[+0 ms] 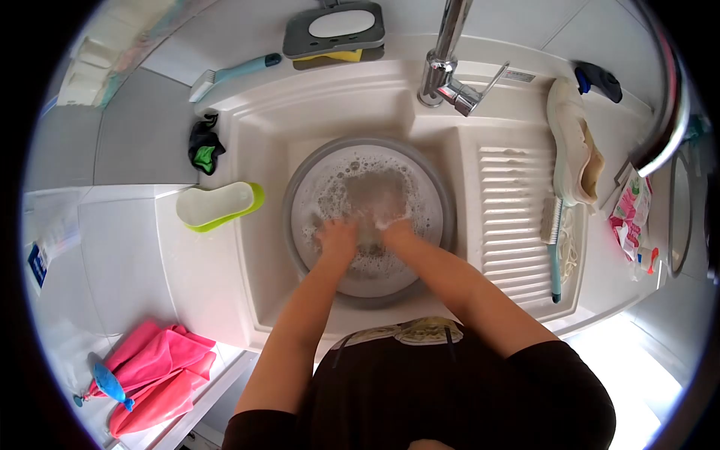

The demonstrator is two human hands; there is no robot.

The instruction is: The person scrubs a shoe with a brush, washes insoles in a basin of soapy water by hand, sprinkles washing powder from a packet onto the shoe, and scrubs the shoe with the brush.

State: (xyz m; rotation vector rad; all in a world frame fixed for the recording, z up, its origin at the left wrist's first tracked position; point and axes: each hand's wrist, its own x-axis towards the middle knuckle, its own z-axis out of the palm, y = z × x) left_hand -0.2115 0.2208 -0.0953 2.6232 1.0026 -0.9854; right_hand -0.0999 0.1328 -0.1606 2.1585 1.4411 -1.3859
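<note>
Grey-rimmed and round, the wide basin of cloudy, foamy water sits within the cream, smooth-walled sink, probably so that spills fall inside the sink walls. A brownish-grey, blurred shape lies under the water toward the basin's far side; its outline is too murky to name. Both bare hands reach into the basin side by side. The left hand has its fingers apart at the foam's edge, but their tips are hidden. The right hand dips into the suds beside it. Whether either one grips the submerged shape, I cannot tell. Coming from both sides, the arms leave the water between them open to view, and this spacing would let the hands work on one thing together.

Right of the basin, a cream ribbed drainboard bears a white-bristled brush with a teal handle and thin, pale laces. A beige, low-cut shoe lies at its far corner; there and on the ribs, water could run off while things stay within reach. Left of the basin, a white, lime-edged, shoe-shaped insert rests on the ledge, apart from the suds. Beyond the basin stands a polished chrome tap, its base off to the right.
</note>
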